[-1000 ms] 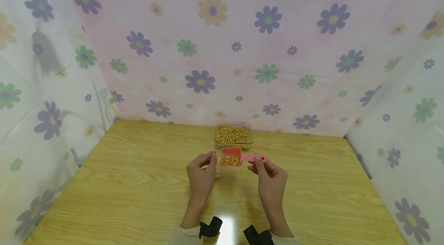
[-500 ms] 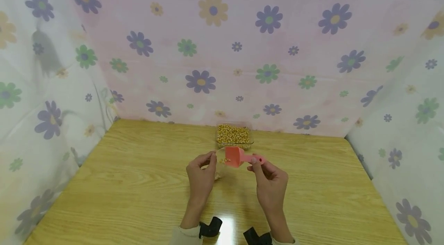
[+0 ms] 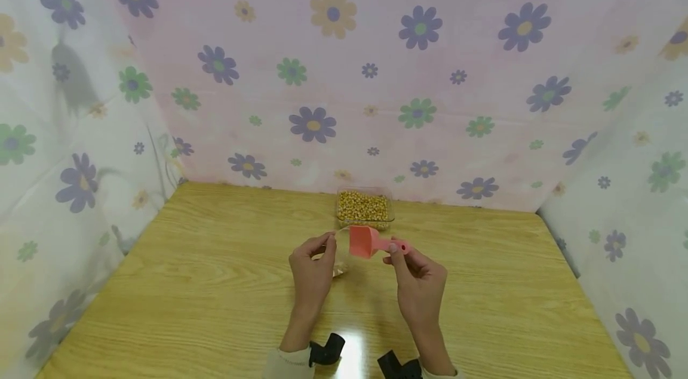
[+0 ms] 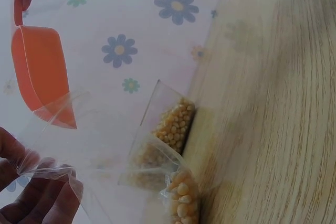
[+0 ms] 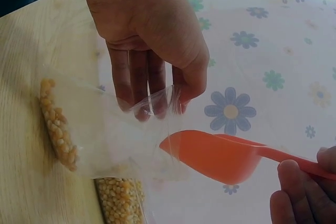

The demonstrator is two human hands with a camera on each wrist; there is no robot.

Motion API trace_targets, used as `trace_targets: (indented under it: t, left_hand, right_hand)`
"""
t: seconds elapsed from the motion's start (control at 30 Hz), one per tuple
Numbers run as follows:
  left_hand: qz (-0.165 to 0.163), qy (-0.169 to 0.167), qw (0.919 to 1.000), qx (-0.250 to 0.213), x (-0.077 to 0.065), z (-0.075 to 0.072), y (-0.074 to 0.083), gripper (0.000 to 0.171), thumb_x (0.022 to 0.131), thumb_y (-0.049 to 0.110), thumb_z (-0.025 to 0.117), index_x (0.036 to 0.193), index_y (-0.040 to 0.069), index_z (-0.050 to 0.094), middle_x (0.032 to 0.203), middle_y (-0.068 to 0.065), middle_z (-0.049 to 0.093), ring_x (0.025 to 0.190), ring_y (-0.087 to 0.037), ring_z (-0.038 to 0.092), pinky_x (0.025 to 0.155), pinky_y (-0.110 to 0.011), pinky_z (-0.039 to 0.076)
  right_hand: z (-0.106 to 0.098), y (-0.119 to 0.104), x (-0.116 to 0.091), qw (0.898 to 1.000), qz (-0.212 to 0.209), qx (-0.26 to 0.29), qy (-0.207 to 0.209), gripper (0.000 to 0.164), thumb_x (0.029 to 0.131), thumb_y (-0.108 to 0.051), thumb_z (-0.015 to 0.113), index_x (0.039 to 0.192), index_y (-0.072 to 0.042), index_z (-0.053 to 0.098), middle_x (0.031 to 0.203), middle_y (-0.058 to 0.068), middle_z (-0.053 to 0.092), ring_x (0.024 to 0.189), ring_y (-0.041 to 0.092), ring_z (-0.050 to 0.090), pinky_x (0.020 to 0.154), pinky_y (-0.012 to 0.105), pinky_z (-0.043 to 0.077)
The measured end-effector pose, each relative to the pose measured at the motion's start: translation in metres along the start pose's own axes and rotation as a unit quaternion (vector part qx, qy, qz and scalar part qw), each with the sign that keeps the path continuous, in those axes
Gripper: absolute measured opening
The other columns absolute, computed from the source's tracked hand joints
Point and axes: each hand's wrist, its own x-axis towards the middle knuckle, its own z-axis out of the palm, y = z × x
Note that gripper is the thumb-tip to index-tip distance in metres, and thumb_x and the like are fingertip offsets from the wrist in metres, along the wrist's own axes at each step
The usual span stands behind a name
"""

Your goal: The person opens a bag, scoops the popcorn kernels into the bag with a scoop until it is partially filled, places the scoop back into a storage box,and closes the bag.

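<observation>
My left hand [image 3: 313, 270] pinches the top edge of a clear plastic bag [image 5: 94, 124], thumb against fingers. Corn kernels [image 5: 58, 129] lie at the bag's bottom. By its handle, my right hand [image 3: 421, 283] holds a pink-red scoop [image 3: 363, 242]. The scoop is tipped with its lip inside the bag's mouth, as the right wrist view shows, and no kernels show in it. Behind the hands a clear rectangular container [image 3: 365, 207] full of corn kernels stands on the table.
The wooden table [image 3: 215, 265] ends at a flower-printed cloth [image 3: 344, 80] hung at the back and sides. Black devices [image 3: 328, 349] are strapped at both wrists.
The scoop has tilted over toward the left hand, and the kernels in it have slid out into the bag. Both hands stay in nearly the same place.
</observation>
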Motion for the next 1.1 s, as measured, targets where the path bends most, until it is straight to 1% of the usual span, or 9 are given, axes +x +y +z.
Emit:
trace_targets:
  t: [0.1,0.3,0.53,0.6,0.73,0.87,0.93,1.07,1.1]
  left_hand:
    - [-0.002,0.004,1.0,-0.004,0.0,-0.001,0.001,0.016,0.097,0.006,0.068,0.105,-0.001,0.08,0.093,-0.021,0.075,0.078,-0.02,0.07,0.062,-0.018,0.057]
    - [-0.009,0.004,0.9999,-0.014,0.0,-0.001,0.001,0.016,0.097,0.007,0.069,0.106,0.0,0.08,0.095,-0.022,0.075,0.08,-0.024,0.07,0.065,-0.019,0.057]
    - [-0.006,0.008,0.9999,-0.012,0.004,-0.001,-0.001,0.015,0.096,0.006,0.069,0.105,0.0,0.08,0.093,-0.019,0.077,0.078,-0.019,0.071,0.065,-0.017,0.056]
    - [-0.003,0.014,0.9998,-0.011,0.005,-0.002,-0.002,0.015,0.096,0.005,0.07,0.105,0.0,0.08,0.092,-0.018,0.077,0.077,-0.02,0.071,0.064,-0.017,0.056]
    - [-0.002,0.018,0.9998,-0.009,0.007,-0.004,-0.002,0.015,0.096,0.005,0.069,0.104,-0.002,0.08,0.093,-0.018,0.077,0.077,-0.021,0.071,0.065,-0.016,0.056]
    - [-0.009,0.012,0.9998,-0.012,0.007,-0.004,-0.002,0.016,0.096,0.005,0.069,0.104,-0.003,0.079,0.095,-0.019,0.077,0.078,-0.021,0.071,0.065,-0.016,0.056]
    - [-0.017,0.009,0.9996,-0.018,0.006,-0.004,-0.002,0.015,0.095,0.005,0.07,0.104,-0.002,0.08,0.097,-0.018,0.077,0.079,-0.021,0.071,0.065,-0.017,0.056]
    - [-0.027,0.004,0.9994,-0.023,0.004,-0.001,-0.001,0.015,0.095,0.005,0.069,0.104,0.0,0.08,0.101,-0.017,0.077,0.08,-0.018,0.07,0.065,-0.017,0.056]
    - [-0.028,0.001,0.9993,-0.024,0.003,0.0,-0.001,0.015,0.095,0.005,0.069,0.104,0.0,0.08,0.102,-0.016,0.077,0.08,-0.017,0.069,0.065,-0.017,0.056]
  right_hand:
    - [0.001,0.0,-0.001,1.0,-0.004,-0.002,0.004,0.014,0.096,0.001,0.067,0.101,0.009,0.078,0.084,0.021,0.076,0.065,0.009,0.072,0.039,0.022,0.036]
    - [0.001,-0.001,-0.001,0.999,-0.041,-0.017,0.02,0.013,0.095,0.003,0.067,0.101,0.005,0.079,0.079,-0.003,0.076,0.064,0.006,0.071,0.035,0.024,0.027]
    - [-0.003,0.0,0.008,0.997,-0.057,-0.025,0.04,0.013,0.095,0.004,0.067,0.099,0.008,0.078,0.076,0.0,0.076,0.062,0.003,0.069,0.035,0.025,0.024]
    - [-0.004,0.002,0.015,0.997,-0.056,-0.028,0.045,0.013,0.095,0.003,0.067,0.099,0.008,0.079,0.076,0.0,0.076,0.062,0.004,0.069,0.037,0.023,0.025]
    - [-0.006,0.009,0.034,0.997,-0.044,-0.024,0.056,0.015,0.096,0.0,0.068,0.101,0.009,0.078,0.081,-0.004,0.077,0.065,0.005,0.071,0.045,0.016,0.042]
    - [-0.01,0.021,0.052,0.997,-0.005,-0.027,0.072,0.02,0.098,-0.006,0.067,0.101,0.011,0.077,0.079,-0.011,0.074,0.067,0.001,0.07,0.06,0.014,0.054]
    - [-0.011,0.03,0.061,0.996,0.017,-0.035,0.076,0.022,0.099,-0.009,0.067,0.101,0.011,0.077,0.078,-0.005,0.075,0.067,0.0,0.07,0.059,0.013,0.051]
    - [-0.012,0.052,0.075,0.996,0.038,-0.035,0.078,0.025,0.1,-0.012,0.066,0.103,0.011,0.077,0.087,0.023,0.075,0.068,0.003,0.071,0.051,0.014,0.044]
    - [-0.013,0.057,0.077,0.995,0.042,-0.034,0.08,0.025,0.1,-0.013,0.066,0.104,0.01,0.077,0.09,0.029,0.074,0.069,0.004,0.071,0.051,0.014,0.045]
